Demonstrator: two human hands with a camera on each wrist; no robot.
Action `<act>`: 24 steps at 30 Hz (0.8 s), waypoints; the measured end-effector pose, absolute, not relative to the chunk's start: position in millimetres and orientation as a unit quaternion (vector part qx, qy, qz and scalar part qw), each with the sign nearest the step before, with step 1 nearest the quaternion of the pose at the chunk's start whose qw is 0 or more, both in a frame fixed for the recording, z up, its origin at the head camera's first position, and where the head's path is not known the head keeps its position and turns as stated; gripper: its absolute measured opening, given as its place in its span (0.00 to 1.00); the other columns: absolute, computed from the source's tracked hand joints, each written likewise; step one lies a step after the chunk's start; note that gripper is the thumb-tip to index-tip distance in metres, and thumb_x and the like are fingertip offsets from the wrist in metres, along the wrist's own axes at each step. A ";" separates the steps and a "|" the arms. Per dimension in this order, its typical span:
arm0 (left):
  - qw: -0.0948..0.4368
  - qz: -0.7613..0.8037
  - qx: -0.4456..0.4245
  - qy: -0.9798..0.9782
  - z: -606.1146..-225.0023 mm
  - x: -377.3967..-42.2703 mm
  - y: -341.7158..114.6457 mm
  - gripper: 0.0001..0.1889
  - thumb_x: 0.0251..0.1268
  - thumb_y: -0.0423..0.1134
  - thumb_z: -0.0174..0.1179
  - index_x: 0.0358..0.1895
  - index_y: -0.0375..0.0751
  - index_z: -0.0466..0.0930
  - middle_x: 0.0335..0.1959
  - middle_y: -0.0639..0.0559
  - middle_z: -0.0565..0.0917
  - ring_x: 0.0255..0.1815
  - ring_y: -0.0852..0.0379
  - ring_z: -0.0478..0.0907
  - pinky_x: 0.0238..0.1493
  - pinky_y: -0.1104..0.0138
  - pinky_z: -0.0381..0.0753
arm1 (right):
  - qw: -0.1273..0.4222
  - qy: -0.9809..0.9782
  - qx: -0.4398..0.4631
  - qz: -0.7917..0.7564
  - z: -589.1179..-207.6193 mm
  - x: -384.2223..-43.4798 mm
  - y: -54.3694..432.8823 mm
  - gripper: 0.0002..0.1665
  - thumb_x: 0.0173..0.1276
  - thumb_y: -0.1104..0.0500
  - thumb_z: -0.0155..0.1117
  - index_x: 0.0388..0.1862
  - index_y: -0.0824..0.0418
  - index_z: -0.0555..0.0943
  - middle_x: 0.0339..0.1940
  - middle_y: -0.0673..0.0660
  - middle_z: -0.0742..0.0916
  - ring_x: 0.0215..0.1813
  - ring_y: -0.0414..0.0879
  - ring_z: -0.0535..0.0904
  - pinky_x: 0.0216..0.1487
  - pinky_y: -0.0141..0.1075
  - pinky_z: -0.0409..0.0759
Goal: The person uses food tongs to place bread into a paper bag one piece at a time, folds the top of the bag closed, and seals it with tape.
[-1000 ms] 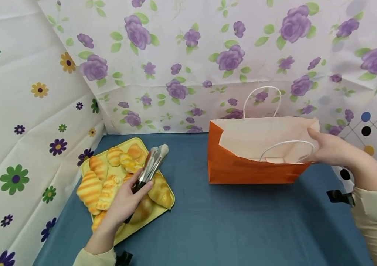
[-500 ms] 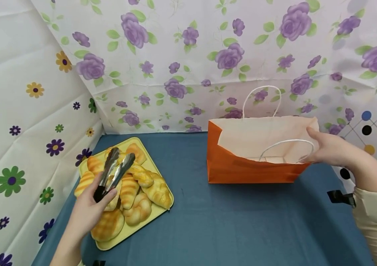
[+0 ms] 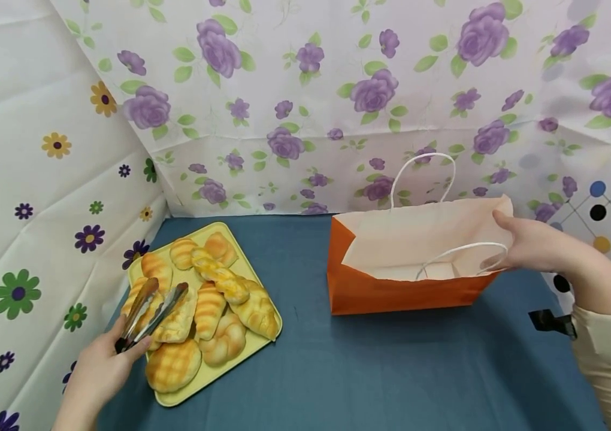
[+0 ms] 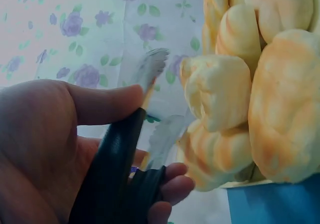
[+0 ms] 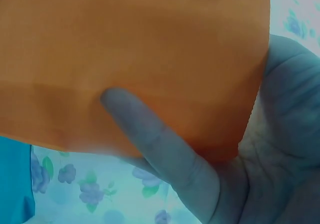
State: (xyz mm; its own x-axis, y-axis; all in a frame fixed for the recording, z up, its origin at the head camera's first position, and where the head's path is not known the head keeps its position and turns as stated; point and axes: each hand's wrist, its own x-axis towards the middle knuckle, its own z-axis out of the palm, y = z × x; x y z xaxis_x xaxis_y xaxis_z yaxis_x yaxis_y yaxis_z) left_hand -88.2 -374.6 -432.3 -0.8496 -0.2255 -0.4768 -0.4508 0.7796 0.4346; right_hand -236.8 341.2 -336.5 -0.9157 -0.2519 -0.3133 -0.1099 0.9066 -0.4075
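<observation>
Tongs point(image 3: 162, 311) shifted lower-left | left hand point(image 3: 99, 365) grips them | right hand point(image 3: 532, 242) pinches bag point(image 3: 402, 296) — likely light, crushable; hold rim point(image 3: 472, 202)

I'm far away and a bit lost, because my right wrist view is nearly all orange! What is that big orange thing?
Observer: It's a bag, open at the top, with two white handles.
Operator: Oh, a bag! I can't see the other hand. Is it holding something?
Observer: Yes, the left hand holds tongs with black handles and shiny ends.
Operator: Ooh, tongs! What's near them?
Observer: Lots of bread pieces on a yellow tray; I can't tell if they're real or pretend.
</observation>
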 end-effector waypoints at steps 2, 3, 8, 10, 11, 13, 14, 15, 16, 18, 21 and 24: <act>0.212 0.268 -0.175 0.923 -433.8 -87.1 -376.2 0.59 0.78 0.73 0.49 0.84 0.25 0.33 0.78 0.13 0.48 0.76 0.13 0.50 0.69 0.27 0.60 | 0.180 0.960 -0.095 -0.192 -335.9 -236.7 340.0 0.77 0.63 0.43 0.83 0.85 0.77 0.39 0.76 0.88 0.62 0.51 0.60 0.80 0.43 0.48 0.80; 0.213 0.264 -0.172 0.925 -434.2 -86.6 -376.2 0.59 0.79 0.73 0.49 0.84 0.24 0.34 0.78 0.13 0.49 0.76 0.13 0.51 0.68 0.27 0.61 | 0.181 0.960 -0.094 -0.192 -335.9 -236.7 339.2 0.77 0.64 0.43 0.83 0.85 0.77 0.39 0.76 0.88 0.62 0.48 0.57 0.81 0.42 0.47 0.81; 0.200 0.239 -0.166 0.936 -431.8 -82.7 -372.3 0.58 0.79 0.70 0.52 0.83 0.21 0.37 0.72 0.14 0.64 0.67 0.16 0.67 0.59 0.31 0.72 | 0.182 0.959 -0.094 -0.195 -337.2 -237.0 337.0 0.77 0.64 0.42 0.83 0.85 0.76 0.39 0.76 0.87 0.63 0.42 0.52 0.82 0.41 0.46 0.81; 0.194 0.228 -0.168 0.939 -428.2 -80.2 -368.5 0.58 0.78 0.70 0.54 0.83 0.21 0.40 0.64 0.17 0.72 0.59 0.23 0.74 0.53 0.35 0.76 | 0.183 0.959 -0.094 -0.197 -337.6 -236.9 336.0 0.77 0.64 0.43 0.83 0.86 0.75 0.38 0.76 0.86 0.63 0.41 0.52 0.81 0.40 0.45 0.81; 0.192 0.225 -0.169 0.940 -426.2 -78.7 -366.5 0.59 0.77 0.71 0.55 0.83 0.21 0.41 0.61 0.19 0.74 0.56 0.26 0.76 0.51 0.37 0.77 | 0.182 0.959 -0.093 -0.197 -337.9 -236.9 335.7 0.76 0.64 0.44 0.83 0.86 0.75 0.39 0.76 0.86 0.63 0.41 0.52 0.81 0.40 0.45 0.81; 0.192 0.216 -0.171 0.942 -422.4 -76.9 -363.1 0.59 0.76 0.71 0.56 0.83 0.21 0.44 0.57 0.22 0.76 0.52 0.31 0.78 0.48 0.40 0.78 | 0.183 0.958 -0.093 -0.199 -338.0 -236.5 335.2 0.76 0.64 0.45 0.83 0.86 0.75 0.39 0.76 0.86 0.64 0.40 0.51 0.81 0.39 0.45 0.82; 0.192 0.212 -0.171 0.943 -421.4 -76.4 -362.0 0.59 0.75 0.71 0.56 0.83 0.21 0.45 0.56 0.23 0.77 0.52 0.30 0.79 0.47 0.39 0.78 | 0.182 0.958 -0.092 -0.199 -338.0 -236.4 334.8 0.76 0.64 0.45 0.82 0.86 0.74 0.39 0.75 0.86 0.65 0.40 0.51 0.81 0.39 0.44 0.82; 0.192 0.209 -0.169 0.944 -420.9 -76.1 -361.4 0.59 0.75 0.72 0.57 0.83 0.21 0.46 0.57 0.22 0.77 0.52 0.29 0.79 0.47 0.38 0.78 | 0.183 0.958 -0.092 -0.200 -337.9 -236.2 334.7 0.76 0.64 0.45 0.82 0.86 0.74 0.38 0.75 0.86 0.65 0.40 0.51 0.81 0.39 0.44 0.82; 0.193 0.205 -0.167 0.945 -420.6 -76.3 -360.9 0.59 0.75 0.72 0.57 0.83 0.22 0.46 0.57 0.22 0.77 0.53 0.27 0.79 0.47 0.37 0.78 | 0.182 0.958 -0.093 -0.200 -337.7 -236.0 335.1 0.76 0.65 0.44 0.82 0.86 0.74 0.38 0.75 0.86 0.65 0.39 0.51 0.81 0.39 0.45 0.82; 0.197 0.200 -0.165 0.946 -421.1 -77.2 -360.2 0.58 0.75 0.71 0.57 0.83 0.22 0.47 0.59 0.20 0.76 0.55 0.24 0.78 0.48 0.35 0.78 | 0.180 0.959 -0.093 -0.196 -337.4 -235.4 334.8 0.76 0.65 0.43 0.82 0.86 0.74 0.38 0.75 0.86 0.66 0.40 0.51 0.81 0.40 0.45 0.81; 0.198 0.191 -0.155 0.949 -425.0 -79.0 -358.6 0.57 0.75 0.71 0.57 0.83 0.23 0.48 0.64 0.16 0.71 0.60 0.19 0.74 0.51 0.32 0.76 | 0.179 0.960 -0.095 -0.192 -336.7 -234.4 334.5 0.77 0.65 0.42 0.82 0.86 0.75 0.38 0.75 0.86 0.65 0.42 0.52 0.82 0.41 0.46 0.81; 0.197 0.186 -0.146 0.951 -429.2 -80.6 -356.1 0.56 0.76 0.70 0.56 0.83 0.23 0.49 0.68 0.12 0.66 0.64 0.15 0.69 0.55 0.29 0.74 | 0.177 0.961 -0.096 -0.188 -336.8 -233.4 334.0 0.77 0.65 0.41 0.81 0.85 0.76 0.38 0.75 0.87 0.65 0.44 0.54 0.82 0.42 0.48 0.82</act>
State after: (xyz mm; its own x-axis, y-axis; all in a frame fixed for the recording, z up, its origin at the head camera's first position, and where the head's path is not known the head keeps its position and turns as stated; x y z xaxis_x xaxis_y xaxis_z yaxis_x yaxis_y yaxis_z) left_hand -80.6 -356.1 -429.2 -0.8800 -0.2038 -0.4290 -0.3505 0.8882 0.2970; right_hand -233.4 334.0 -336.8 -0.9188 -0.2510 -0.3046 -0.1179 0.9110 -0.3951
